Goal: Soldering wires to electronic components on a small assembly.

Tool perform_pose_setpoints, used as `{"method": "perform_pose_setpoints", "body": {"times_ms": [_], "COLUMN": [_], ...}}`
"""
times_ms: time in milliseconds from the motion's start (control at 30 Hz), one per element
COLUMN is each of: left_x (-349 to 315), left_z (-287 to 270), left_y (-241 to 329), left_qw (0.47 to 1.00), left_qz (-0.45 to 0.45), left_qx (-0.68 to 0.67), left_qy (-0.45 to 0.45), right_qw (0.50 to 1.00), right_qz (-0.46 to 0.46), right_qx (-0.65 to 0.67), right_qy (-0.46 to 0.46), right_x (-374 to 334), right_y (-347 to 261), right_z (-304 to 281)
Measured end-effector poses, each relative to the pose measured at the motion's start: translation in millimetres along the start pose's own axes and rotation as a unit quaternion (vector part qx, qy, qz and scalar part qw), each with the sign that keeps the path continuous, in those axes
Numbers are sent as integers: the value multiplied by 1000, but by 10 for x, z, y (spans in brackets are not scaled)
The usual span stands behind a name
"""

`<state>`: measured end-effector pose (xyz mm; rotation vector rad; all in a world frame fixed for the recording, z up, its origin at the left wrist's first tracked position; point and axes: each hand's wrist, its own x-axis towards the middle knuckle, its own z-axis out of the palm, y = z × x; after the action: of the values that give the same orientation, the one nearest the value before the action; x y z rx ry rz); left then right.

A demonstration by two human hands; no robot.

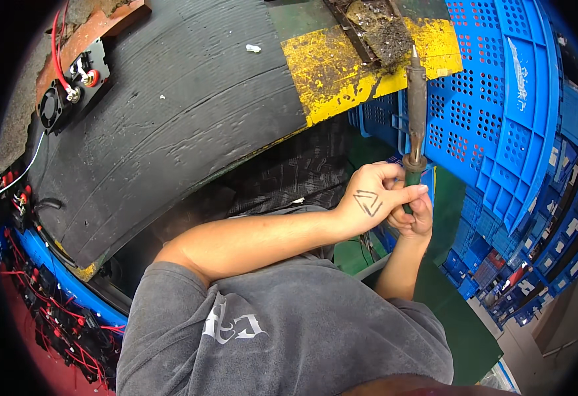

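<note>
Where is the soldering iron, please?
The soldering iron is right of centre in the head view, held in the left hand and right hand, beside the blue crate.

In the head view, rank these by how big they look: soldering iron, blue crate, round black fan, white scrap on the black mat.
1. Blue crate
2. Soldering iron
3. Round black fan
4. White scrap

Soldering iron (417, 99) held in both hands (367, 198)

A dull grey, pointed tip (415, 57) tops the thick, worn metal barrel; a slimmer stem (416, 140) runs down to a round, stained collar (414, 163) and a green handle (412, 179), partly hidden by the fingers (416, 191). The tip points away from the person's body.
</note>
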<state>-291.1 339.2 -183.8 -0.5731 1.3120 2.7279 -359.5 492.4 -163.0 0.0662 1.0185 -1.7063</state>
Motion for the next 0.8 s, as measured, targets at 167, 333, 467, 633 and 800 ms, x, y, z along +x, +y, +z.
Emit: {"method": "perform_pose_setpoints", "body": {"times_ms": [167, 333, 467, 633, 800], "left_x": [16, 19, 3, -3, -39], "left_z": [31, 28, 23, 9, -22], "left_y": [-83, -152, -95, -166, -87], "left_qw": [996, 997, 997, 993, 989], "left_qz": [-51, -40, -27, -47, -78], "left_qx": [-73, -59, -70, -108, -119], "left_qy": [11, 20, 26, 10, -33], "right_qw": [1000, 999, 999, 998, 997], "right_qz": [1, 13, 29, 33, 33], "right_qx": [0, 23, 23, -47, -71], "right_qy": [-10, -19, -21, -6, 5], "right_x": [15, 12, 11, 16, -8], "right_y": [-16, -15, -32, -36, -22], "right_z": [41, -5, -34, -62, -106]}}
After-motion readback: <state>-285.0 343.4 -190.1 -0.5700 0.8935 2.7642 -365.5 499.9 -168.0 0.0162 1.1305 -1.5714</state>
